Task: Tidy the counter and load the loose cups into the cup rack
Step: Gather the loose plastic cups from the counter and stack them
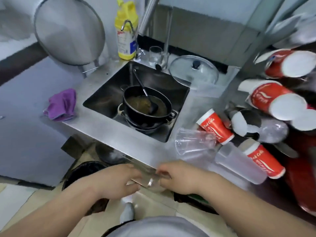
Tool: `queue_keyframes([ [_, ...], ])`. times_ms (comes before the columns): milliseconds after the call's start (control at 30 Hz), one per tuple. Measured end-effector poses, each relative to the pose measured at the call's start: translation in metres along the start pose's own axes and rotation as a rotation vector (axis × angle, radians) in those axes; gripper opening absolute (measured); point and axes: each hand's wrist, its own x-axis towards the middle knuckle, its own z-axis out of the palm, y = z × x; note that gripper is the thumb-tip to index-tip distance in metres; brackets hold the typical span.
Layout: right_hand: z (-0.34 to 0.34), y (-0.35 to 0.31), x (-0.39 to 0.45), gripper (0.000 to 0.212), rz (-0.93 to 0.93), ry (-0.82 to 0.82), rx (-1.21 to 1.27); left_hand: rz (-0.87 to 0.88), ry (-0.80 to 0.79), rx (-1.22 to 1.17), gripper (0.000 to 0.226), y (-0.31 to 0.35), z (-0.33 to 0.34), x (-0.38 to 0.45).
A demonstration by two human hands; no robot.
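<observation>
Purple cloth (60, 105) lies crumpled on the steel counter (106, 124), left of the sink (136, 100). In the sink: a black pot (147, 106) with a ladle (145, 93) standing in it. Left hand (118, 180) and right hand (179, 177) meet at the counter's front edge, fingers curled around a clear cup (152, 181) held between them; the grip is blurred. Right of the sink, a clear plastic cup (193, 142) lies on its side, touching a red paper cup (214, 128). More red cups (273, 98) lie piled at the far right.
</observation>
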Motion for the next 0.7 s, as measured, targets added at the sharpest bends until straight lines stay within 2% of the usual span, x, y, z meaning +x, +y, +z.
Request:
queue_keyframes([
  [200,0.007,0.05,-0.068,0.036,0.202,0.119,0.17,0.181,-0.022,0.09,0.037,0.048,-0.026,0.052],
  [400,0.016,0.072,-0.106,0.03,0.335,0.298,0.353,0.342,-0.064,0.16,0.042,0.084,-0.038,0.088],
  [567,0.012,0.08,-0.107,0.03,0.382,0.434,0.444,0.403,-0.063,0.217,0.054,0.105,-0.065,0.111],
  [700,0.009,0.086,-0.088,0.022,0.461,0.572,0.661,0.42,0.02,0.239,0.049,0.114,-0.089,0.132],
])
